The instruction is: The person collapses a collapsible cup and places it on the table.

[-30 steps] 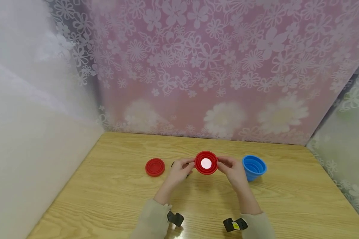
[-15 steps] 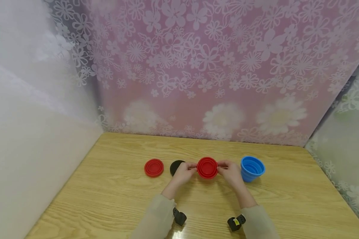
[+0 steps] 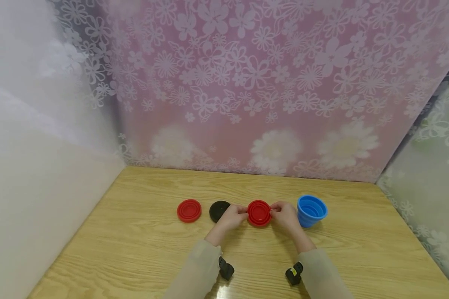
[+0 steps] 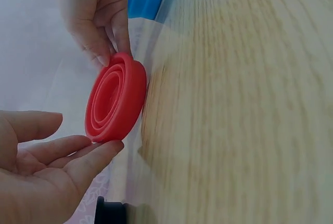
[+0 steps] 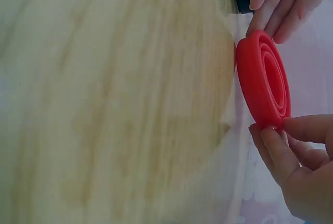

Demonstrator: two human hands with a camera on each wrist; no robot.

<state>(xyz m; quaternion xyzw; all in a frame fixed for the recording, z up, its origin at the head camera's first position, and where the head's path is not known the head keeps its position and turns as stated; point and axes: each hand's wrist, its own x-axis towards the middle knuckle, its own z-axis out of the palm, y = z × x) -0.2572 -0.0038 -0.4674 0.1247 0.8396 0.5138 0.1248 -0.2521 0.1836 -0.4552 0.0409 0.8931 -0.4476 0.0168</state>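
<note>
A red collapsible cup [image 3: 259,213], folded flat into rings, is held between both hands close over the wooden table. Its rim faces up in the head view. My left hand [image 3: 232,217] touches its left edge; in the left wrist view the extended fingers [image 4: 96,164] meet the rim while the thumb stands apart from it. On the opposite side, my right hand [image 3: 285,214] pinches the rim, thumb on one face and fingers under it, as the right wrist view shows. A black round disc [image 3: 218,211] lies partly behind my left hand.
Right of my right hand stands a blue collapsible cup [image 3: 312,211], expanded and tilted-looking. Another flat red ringed disc [image 3: 189,211] lies at the left on the table [image 3: 142,249]. A floral curtain [image 3: 247,104] hangs behind the table's far edge.
The red cup has come down toward the table, and its bright white centre now looks red. Both hands moved down with it; the left thumb has come off, and more of the black disc shows.
</note>
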